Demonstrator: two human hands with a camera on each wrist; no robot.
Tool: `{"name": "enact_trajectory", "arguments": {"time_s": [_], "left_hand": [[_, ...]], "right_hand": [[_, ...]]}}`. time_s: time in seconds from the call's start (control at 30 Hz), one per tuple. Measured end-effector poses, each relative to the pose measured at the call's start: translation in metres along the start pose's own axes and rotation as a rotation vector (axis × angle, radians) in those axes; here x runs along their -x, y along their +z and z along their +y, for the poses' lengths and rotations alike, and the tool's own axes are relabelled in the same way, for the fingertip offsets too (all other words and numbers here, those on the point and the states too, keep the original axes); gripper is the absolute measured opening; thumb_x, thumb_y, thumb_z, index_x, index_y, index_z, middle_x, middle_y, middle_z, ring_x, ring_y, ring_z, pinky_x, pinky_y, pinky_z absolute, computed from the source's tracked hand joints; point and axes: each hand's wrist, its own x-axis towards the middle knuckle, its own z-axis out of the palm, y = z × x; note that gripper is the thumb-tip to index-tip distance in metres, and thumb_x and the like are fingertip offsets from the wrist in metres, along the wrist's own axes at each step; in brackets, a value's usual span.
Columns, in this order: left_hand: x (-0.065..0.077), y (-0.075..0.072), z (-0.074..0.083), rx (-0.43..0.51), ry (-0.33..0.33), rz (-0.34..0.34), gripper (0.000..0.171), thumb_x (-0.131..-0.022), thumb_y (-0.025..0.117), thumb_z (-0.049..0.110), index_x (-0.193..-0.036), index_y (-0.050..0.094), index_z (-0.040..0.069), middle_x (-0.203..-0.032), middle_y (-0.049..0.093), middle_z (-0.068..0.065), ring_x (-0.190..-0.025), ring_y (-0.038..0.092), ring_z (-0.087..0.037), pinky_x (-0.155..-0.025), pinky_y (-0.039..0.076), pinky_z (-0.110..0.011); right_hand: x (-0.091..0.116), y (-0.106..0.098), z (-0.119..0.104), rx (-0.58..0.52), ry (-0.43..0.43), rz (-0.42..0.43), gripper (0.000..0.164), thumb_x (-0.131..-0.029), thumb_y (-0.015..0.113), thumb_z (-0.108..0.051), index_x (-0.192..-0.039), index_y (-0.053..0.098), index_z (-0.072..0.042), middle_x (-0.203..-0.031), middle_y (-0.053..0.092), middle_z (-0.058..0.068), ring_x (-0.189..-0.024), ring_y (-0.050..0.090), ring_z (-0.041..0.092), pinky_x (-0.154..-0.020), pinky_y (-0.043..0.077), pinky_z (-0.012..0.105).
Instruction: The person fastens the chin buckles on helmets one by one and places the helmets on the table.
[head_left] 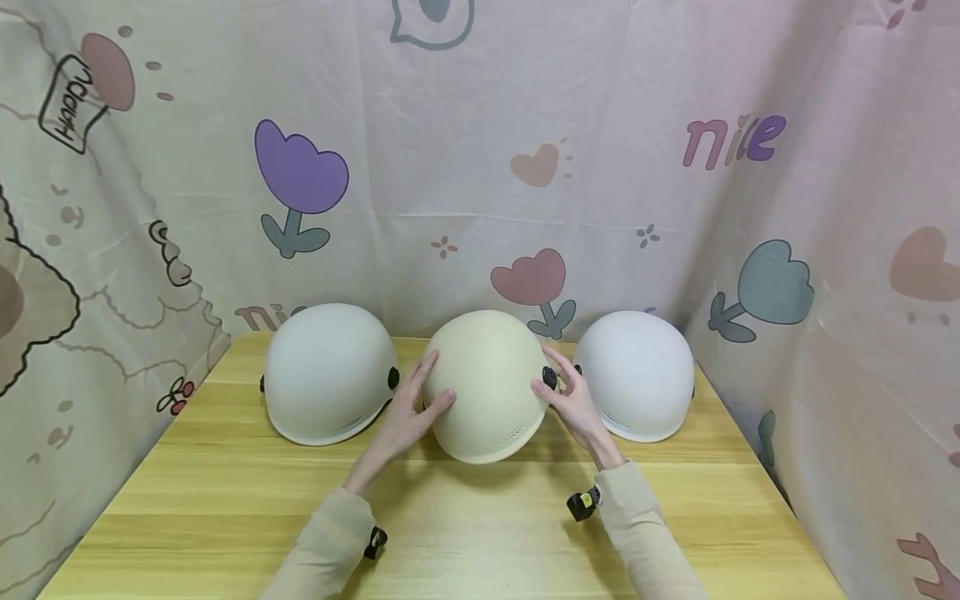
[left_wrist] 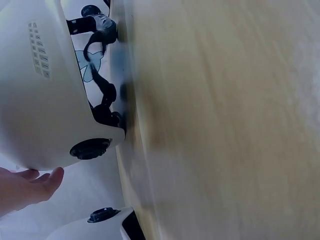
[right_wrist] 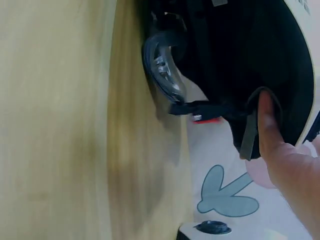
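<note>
A cream helmet (head_left: 487, 383) is between the two hands, tilted, with its smooth shell toward the head camera. My left hand (head_left: 408, 417) touches its left side with fingers and thumb spread; in the left wrist view those fingertips (left_wrist: 52, 182) meet the shell beyond the black side knob (left_wrist: 90, 148). My right hand (head_left: 573, 404) grips the right rim by another black knob (head_left: 550, 377). In the right wrist view, one digit (right_wrist: 267, 122) reaches inside against the dark lining (right_wrist: 240, 55), and a black strap with a clear part (right_wrist: 165, 70) hangs below.
A white helmet (head_left: 330, 375) stands on the left of the wooden table (head_left: 480, 525). Another white helmet (head_left: 636, 375) stands close to the right hand. Behind them hangs a patterned cloth (head_left: 450, 125), which also runs along both sides.
</note>
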Motion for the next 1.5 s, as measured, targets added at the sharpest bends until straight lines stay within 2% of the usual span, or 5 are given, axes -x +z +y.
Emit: {"name": "enact_trajectory", "arguments": {"time_s": [0.3, 0.63, 1.07, 1.3, 1.5], "left_hand": [[0.001, 0.002, -0.001, 0.009, 0.001, -0.012, 0.079, -0.096, 0.062, 0.041, -0.161, 0.019, 0.035, -0.169, 0.004, -0.02, -0.15, 0.013, -0.057, -0.108, 0.024, -0.081], [0.001, -0.005, -0.023, 0.083, -0.072, -0.063, 0.089, -0.097, 0.065, 0.042, -0.163, 0.007, 0.031, -0.171, 0.001, -0.013, -0.153, 0.013, -0.05, -0.114, 0.027, -0.073], [-0.002, -0.008, -0.026, 0.09, -0.102, -0.101, 0.095, -0.095, 0.067, 0.041, -0.163, 0.002, 0.033, -0.171, 0.004, -0.013, -0.155, 0.012, -0.046, -0.115, 0.029, -0.07], [-0.003, -0.006, -0.023, -0.04, -0.053, -0.087, 0.097, -0.095, 0.068, 0.041, -0.164, 0.002, 0.024, -0.17, 0.008, -0.019, -0.153, 0.012, -0.05, -0.114, 0.025, -0.075], [-0.005, -0.004, -0.019, -0.124, -0.096, -0.076, 0.098, -0.093, 0.068, 0.048, -0.163, 0.002, 0.034, -0.165, 0.015, -0.029, -0.146, 0.022, -0.06, -0.11, 0.027, -0.078]], "right_hand": [[0.0, -0.002, 0.008, 0.075, 0.054, -0.017, 0.082, -0.092, 0.069, -0.008, -0.16, 0.026, -0.021, -0.147, 0.041, 0.026, -0.118, 0.061, 0.035, -0.099, 0.056, 0.046], [-0.001, 0.002, 0.012, 0.12, 0.099, -0.063, 0.09, -0.092, 0.071, -0.011, -0.163, 0.016, -0.018, -0.142, 0.048, 0.029, -0.109, 0.066, 0.023, -0.099, 0.056, 0.041], [-0.006, 0.001, 0.018, 0.207, 0.081, -0.056, 0.088, -0.092, 0.07, -0.012, -0.163, 0.017, -0.018, -0.146, 0.049, 0.03, -0.121, 0.056, 0.033, -0.104, 0.051, 0.045], [-0.007, 0.005, 0.024, 0.204, 0.121, -0.045, 0.1, -0.088, 0.077, -0.017, -0.163, 0.012, -0.028, -0.16, 0.032, 0.023, -0.148, 0.03, 0.042, -0.12, 0.025, 0.064], [-0.008, 0.006, 0.027, 0.257, 0.124, -0.051, 0.111, -0.082, 0.082, -0.02, -0.163, 0.008, -0.031, -0.168, 0.017, 0.018, -0.157, 0.007, 0.041, -0.119, 0.005, 0.072]]}}
